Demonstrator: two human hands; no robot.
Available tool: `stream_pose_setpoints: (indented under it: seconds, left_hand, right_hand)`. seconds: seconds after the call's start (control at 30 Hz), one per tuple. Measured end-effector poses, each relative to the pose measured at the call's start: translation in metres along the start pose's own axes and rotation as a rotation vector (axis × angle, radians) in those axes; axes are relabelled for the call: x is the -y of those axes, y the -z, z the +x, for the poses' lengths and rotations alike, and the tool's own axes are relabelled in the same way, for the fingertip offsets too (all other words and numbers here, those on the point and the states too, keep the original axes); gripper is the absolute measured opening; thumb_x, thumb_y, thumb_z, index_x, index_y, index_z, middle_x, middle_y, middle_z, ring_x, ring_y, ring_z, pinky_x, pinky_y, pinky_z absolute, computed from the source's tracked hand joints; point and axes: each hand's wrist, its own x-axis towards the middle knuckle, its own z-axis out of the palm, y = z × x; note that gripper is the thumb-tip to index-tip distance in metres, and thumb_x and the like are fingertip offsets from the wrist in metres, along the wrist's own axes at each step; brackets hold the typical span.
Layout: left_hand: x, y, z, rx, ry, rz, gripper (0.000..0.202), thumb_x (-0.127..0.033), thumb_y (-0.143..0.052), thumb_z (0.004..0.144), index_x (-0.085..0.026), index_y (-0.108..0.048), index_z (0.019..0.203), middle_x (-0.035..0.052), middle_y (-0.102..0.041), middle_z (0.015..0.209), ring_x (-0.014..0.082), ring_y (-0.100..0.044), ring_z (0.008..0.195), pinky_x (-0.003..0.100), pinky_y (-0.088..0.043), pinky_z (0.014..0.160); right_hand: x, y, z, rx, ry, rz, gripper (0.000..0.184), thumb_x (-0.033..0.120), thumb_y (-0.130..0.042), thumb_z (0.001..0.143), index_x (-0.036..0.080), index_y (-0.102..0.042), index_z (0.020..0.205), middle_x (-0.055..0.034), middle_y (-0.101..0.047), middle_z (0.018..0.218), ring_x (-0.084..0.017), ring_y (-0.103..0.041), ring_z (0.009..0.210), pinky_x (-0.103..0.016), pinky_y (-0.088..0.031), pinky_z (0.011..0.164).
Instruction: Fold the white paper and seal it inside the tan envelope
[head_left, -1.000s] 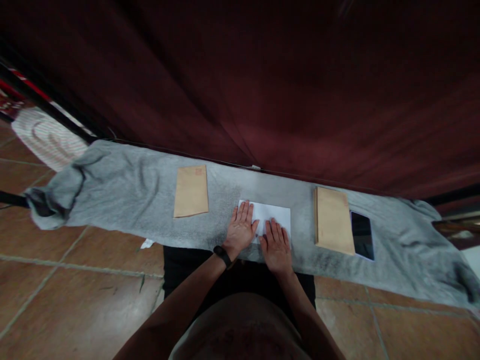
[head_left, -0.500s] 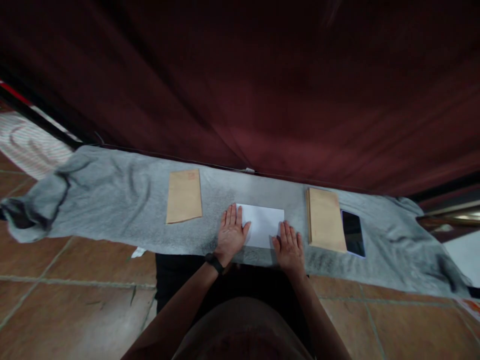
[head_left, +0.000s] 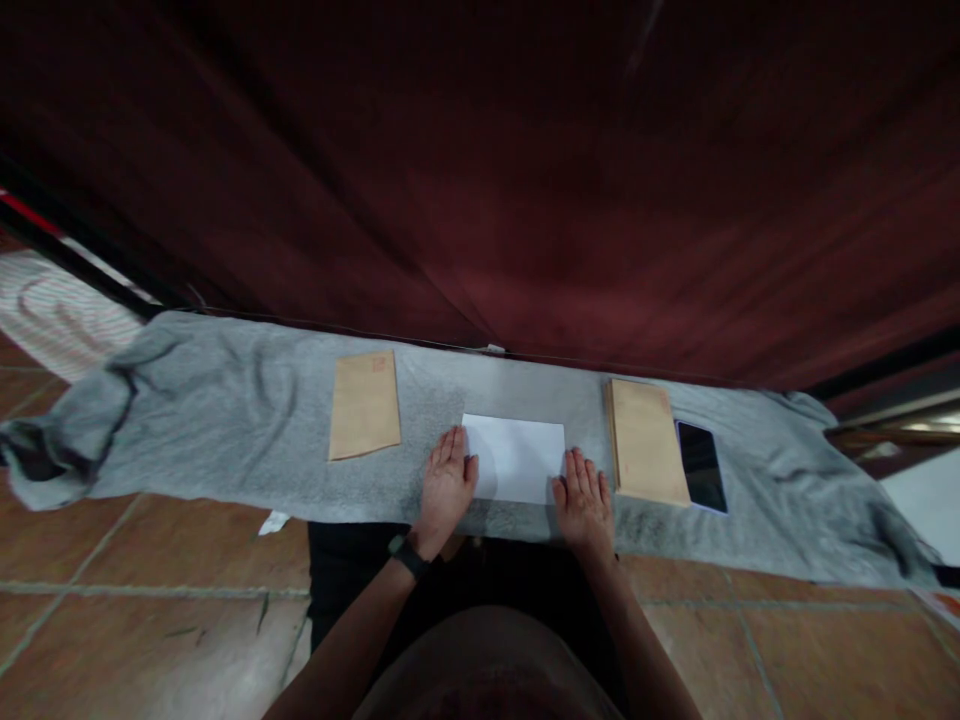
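A white sheet of paper (head_left: pixel 516 460) lies flat on the grey cloth, directly in front of me. At its left edge rests my left hand (head_left: pixel 448 488), palm down with the fingers stretched out and the thumb near the sheet. My right hand (head_left: pixel 585 502) lies flat at the opposite edge, fingers extended, thumb by the paper. Neither hand grips anything. Off to the left is a single brown paper envelope (head_left: pixel 365 405) with red print in its upper corner. Right of my right hand sits a stack of brown envelopes (head_left: pixel 649 440).
A phone (head_left: pixel 702 466) with a dark screen lies against the right side of the envelope stack. The grey cloth (head_left: pixel 247 420) covers a long narrow surface, bordered at the back by a dark red curtain (head_left: pixel 480 200). Below is a tiled floor (head_left: pixel 187 560) with a white scrap (head_left: pixel 274 522).
My left hand has slid left, off the sheet's surface to its left edge. The right hand stays at the right edge. The view has shifted slightly.
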Motion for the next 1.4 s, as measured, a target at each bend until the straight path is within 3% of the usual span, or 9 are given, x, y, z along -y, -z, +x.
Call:
stream_pose_setpoints:
  seconds: [0.17,0.3,0.43,0.57,0.73,0.8,1.0,1.17,1.4]
  left_hand:
    - [0.004,0.003,0.009,0.021,0.252,-0.345,0.058,-0.040,-0.059,0.090,-0.011,-0.054,0.141,0.0176,-0.070,0.123,0.0291,-0.069,0.108,0.044,-0.055,0.096]
    - [0.007,0.001,0.018,0.073,0.484,-0.678,0.053,-0.037,-0.068,0.079,-0.014,-0.062,0.127,0.0077,-0.074,0.090,0.0229,-0.069,0.077,0.036,-0.056,0.070]
    - [0.004,0.007,0.022,0.087,0.474,-0.787,0.018,-0.037,-0.067,0.078,-0.019,-0.067,0.083,-0.0012,-0.064,0.066,0.0161,-0.060,0.059,0.027,-0.048,0.056]
    - [-0.011,0.035,0.031,0.013,0.443,-0.818,0.026,-0.042,-0.063,0.084,-0.020,-0.059,0.070,-0.0042,-0.056,0.061,0.0129,-0.053,0.056,0.023,-0.043,0.054]
    - [-0.040,0.091,0.048,-0.415,0.114,-0.630,0.020,-0.038,-0.060,0.094,-0.020,-0.066,0.089,0.0010,-0.069,0.088,0.0168,-0.065,0.084,0.028,-0.052,0.078]
    - [-0.046,0.101,0.046,-0.463,-0.109,-0.490,0.016,-0.034,-0.058,0.098,-0.021,-0.068,0.097,0.0042,-0.073,0.104,0.0191,-0.067,0.100,0.034,-0.053,0.091]
    - [-0.036,0.063,0.010,-0.131,-0.548,-0.167,0.022,-0.021,-0.049,0.103,-0.023,-0.070,0.108,0.0060,-0.073,0.122,0.0204,-0.066,0.115,0.039,-0.052,0.104]
    - [-0.021,0.026,-0.031,0.045,-0.636,-0.064,0.029,-0.014,-0.045,0.102,-0.021,-0.071,0.112,0.0082,-0.071,0.128,0.0218,-0.064,0.123,0.042,-0.049,0.111]
    - [-0.002,0.020,-0.047,0.141,-0.580,-0.036,0.032,-0.012,-0.050,0.098,-0.019,-0.067,0.124,0.0105,-0.066,0.139,0.0244,-0.062,0.128,0.044,-0.051,0.110]
  right_hand:
    - [0.003,0.001,0.001,-0.009,-0.018,0.007,0.060,0.039,-0.029,0.107,0.015,-0.027,0.162,-0.0141,-0.046,0.158,-0.032,-0.043,0.145,-0.052,-0.028,0.120]
    - [0.003,0.000,0.001,-0.027,-0.009,0.015,0.061,0.038,-0.031,0.106,0.016,-0.025,0.163,-0.0141,-0.046,0.158,-0.031,-0.044,0.145,-0.052,-0.027,0.120]
    - [0.000,0.000,0.001,-0.023,-0.002,0.041,0.059,0.041,-0.028,0.107,0.017,-0.028,0.162,-0.0141,-0.047,0.157,-0.030,-0.044,0.144,-0.052,-0.027,0.120]
    - [-0.005,0.001,0.002,-0.046,-0.012,0.105,0.058,0.038,-0.025,0.108,0.016,-0.026,0.162,-0.0143,-0.052,0.154,-0.027,-0.047,0.143,-0.048,-0.028,0.120]
    - [-0.007,0.001,0.003,-0.059,-0.045,0.157,0.056,0.035,-0.026,0.109,0.014,-0.028,0.161,-0.0149,-0.058,0.148,-0.024,-0.049,0.141,-0.045,-0.029,0.120]
    - [-0.006,0.002,0.003,-0.056,-0.042,0.166,0.055,0.035,-0.026,0.109,0.014,-0.029,0.160,-0.0147,-0.058,0.148,-0.024,-0.048,0.141,-0.046,-0.029,0.120]
    - [-0.005,0.003,0.002,-0.069,-0.034,0.187,0.055,0.032,-0.032,0.108,0.014,-0.029,0.160,-0.0154,-0.058,0.148,-0.025,-0.049,0.141,-0.048,-0.029,0.121]
    - [-0.009,0.007,0.000,-0.069,0.040,0.275,0.059,0.023,-0.038,0.104,0.018,-0.026,0.161,-0.0140,-0.056,0.150,-0.025,-0.052,0.139,-0.050,-0.032,0.120]
    - [-0.008,0.030,-0.009,0.107,0.347,0.490,0.063,0.008,-0.042,0.094,0.027,-0.042,0.155,-0.0053,-0.054,0.153,-0.020,-0.050,0.142,-0.048,-0.035,0.123]
